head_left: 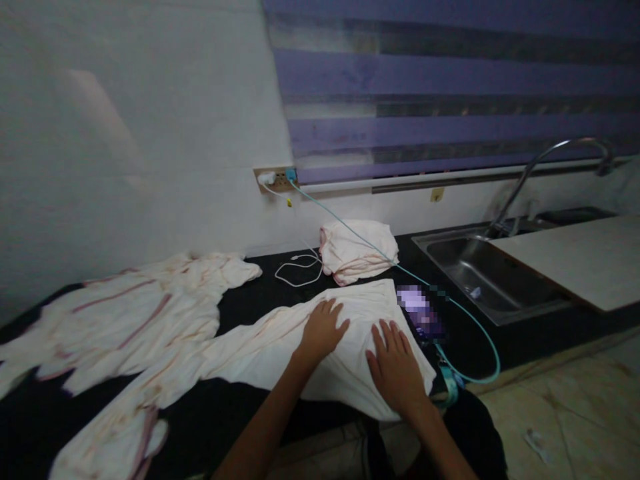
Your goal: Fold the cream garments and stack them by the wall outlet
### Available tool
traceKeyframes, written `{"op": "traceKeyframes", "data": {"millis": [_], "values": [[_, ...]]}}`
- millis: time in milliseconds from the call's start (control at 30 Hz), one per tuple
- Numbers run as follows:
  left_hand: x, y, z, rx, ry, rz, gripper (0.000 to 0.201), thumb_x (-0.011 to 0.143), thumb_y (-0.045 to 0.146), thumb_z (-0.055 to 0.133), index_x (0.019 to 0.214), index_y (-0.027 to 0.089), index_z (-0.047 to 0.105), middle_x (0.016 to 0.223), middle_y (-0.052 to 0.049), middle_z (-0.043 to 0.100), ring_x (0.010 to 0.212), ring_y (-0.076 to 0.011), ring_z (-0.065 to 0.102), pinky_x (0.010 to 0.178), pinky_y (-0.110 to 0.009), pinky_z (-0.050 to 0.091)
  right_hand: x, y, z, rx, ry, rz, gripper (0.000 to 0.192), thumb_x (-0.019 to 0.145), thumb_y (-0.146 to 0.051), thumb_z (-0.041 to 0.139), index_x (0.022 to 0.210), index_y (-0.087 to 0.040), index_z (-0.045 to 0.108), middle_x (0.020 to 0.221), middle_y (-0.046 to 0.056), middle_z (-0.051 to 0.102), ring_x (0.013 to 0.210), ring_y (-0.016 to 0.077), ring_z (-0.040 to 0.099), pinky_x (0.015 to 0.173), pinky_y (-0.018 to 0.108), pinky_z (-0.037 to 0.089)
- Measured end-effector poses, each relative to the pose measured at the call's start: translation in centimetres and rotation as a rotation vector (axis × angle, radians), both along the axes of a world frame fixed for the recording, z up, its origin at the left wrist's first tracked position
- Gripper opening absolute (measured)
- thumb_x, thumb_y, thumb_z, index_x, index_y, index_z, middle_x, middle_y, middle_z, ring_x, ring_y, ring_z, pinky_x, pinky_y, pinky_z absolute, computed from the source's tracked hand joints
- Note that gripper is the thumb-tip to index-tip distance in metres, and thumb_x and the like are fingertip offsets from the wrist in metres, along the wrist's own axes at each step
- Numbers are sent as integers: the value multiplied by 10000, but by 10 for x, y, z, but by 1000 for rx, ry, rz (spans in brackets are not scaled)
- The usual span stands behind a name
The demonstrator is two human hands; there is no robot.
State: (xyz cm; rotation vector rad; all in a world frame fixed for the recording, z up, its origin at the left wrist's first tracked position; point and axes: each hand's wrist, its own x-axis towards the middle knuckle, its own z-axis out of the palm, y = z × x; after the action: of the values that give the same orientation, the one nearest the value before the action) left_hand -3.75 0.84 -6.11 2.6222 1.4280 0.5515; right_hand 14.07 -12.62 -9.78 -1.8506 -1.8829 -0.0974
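Both hands lie flat, fingers spread and grasping nothing, on a pale cream cloth (280, 340) spread near the front edge of the desk (250, 303). The left hand (323, 330) presses the middle of its folded end; the right hand (397, 367) rests just beside it, closer to the near right corner. The cloth runs leftward from the hands in a long strip, with pinkish trim near its far end.

The desk is a dark, almost black counter set against a white wall. Two more cloth items lie on it: a large spread garment with pink stripes (135, 313) at the left, and a folded bundle (357, 250) behind the hands, by the wall. Just right of the hands lies a phone (420, 310), its screen blurred, so nothing on it can be read. A teal cable (480, 333) loops from it up to a wall socket strip (277, 179); a white cable (300, 267) coils near the bundle. That makes two cables.

To the right, a steel sink (480, 273) is sunk into the desk, with one curved tap (545, 160) over it and a pale board (585, 257) across its right side. A purple striped blind (450, 87) hangs above. No writing is legible anywhere.
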Motion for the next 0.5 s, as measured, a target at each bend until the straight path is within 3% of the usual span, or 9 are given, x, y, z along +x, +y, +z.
{"op": "traceKeyframes", "data": {"millis": [100,167,267,367,500], "values": [[-17,-6,-20,73,16,44,514,979,502,550,1456,315,590,1548,-102,563,1513,-369,402,1230,-627,347,2,0,-5,16,-25,-5,562,1022,-363,480,1526,-120,521,1628,185,440,1562,374,319,1242,569,308],[-23,-5,-23,67,12,47,572,965,557,564,1476,302,573,1564,-115,545,1512,-380,400,1228,-627,351,4,1,-7,22,-68,-7,564,1027,-369,465,1527,-114,521,1627,185,441,1558,378,325,1233,570,317],[-28,1,-12,36,37,56,592,1001,554,502,1483,215,562,1568,-140,535,1488,-344,435,1255,-539,339,6,1,-7,12,-122,1,573,1042,-386,428,1532,-102,517,1636,183,427,1558,377,324,1227,562,323],[-34,13,7,4,92,71,471,1047,453,421,1368,186,637,1412,-130,655,1358,-271,560,1190,-433,418,7,0,-5,-33,-140,-4,592,1054,-409,387,1541,-95,508,1653,178,401,1566,366,307,1233,547,313],[-34,32,20,-10,128,120,385,1025,385,447,1196,154,703,1222,-162,713,1147,-297,663,1010,-459,525,5,-2,-2,-109,-133,-22,615,1046,-419,386,1559,-94,482,1664,175,384,1580,359,272,1249,534,291]]}}
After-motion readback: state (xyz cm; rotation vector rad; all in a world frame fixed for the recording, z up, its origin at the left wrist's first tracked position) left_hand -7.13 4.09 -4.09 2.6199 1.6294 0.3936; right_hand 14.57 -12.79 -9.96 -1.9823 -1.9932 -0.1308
